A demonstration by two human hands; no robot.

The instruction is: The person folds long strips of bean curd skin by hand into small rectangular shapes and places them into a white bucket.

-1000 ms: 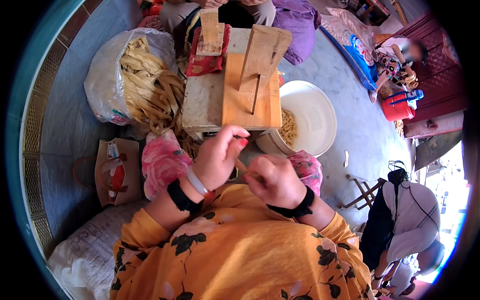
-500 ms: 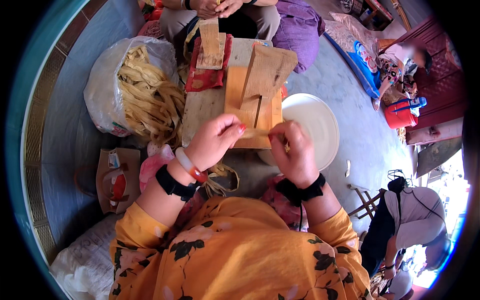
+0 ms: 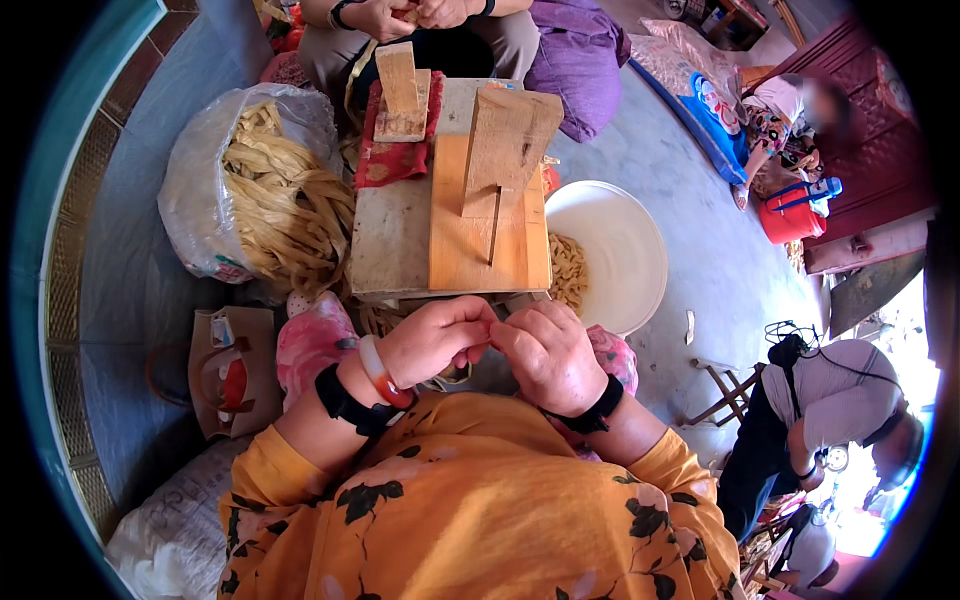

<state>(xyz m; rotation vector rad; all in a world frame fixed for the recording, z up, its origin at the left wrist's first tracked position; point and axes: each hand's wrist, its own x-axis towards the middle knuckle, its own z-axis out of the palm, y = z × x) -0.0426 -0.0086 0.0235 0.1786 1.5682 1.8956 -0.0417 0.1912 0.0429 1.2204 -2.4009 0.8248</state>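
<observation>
My left hand (image 3: 437,343) and my right hand (image 3: 550,356) meet in front of my body, just short of the low bench's (image 3: 390,240) near edge. Both are closed in a pinch, fingertips touching or almost touching. The pale yellow strip between them is nearly all hidden by the fingers. Beyond them on the bench lies an orange-brown wooden board (image 3: 450,225) with an upright wooden block (image 3: 512,140) and a thin dark slot or rod (image 3: 495,228) before it. Right of the board stands a white bucket (image 3: 625,245) holding small yellowish pieces (image 3: 568,272).
To the left, a clear plastic bag (image 3: 190,190) overflows with yellowish strips (image 3: 285,195). A smaller wooden stand (image 3: 400,85) sits on a red cloth at the bench's far end, before another person's hands (image 3: 410,15). A tan handbag (image 3: 235,370) is at lower left.
My hands have drawn toward my body and closer together, off the board's near edge. The strip stretched between them has dropped from sight. The view has shifted slightly.
</observation>
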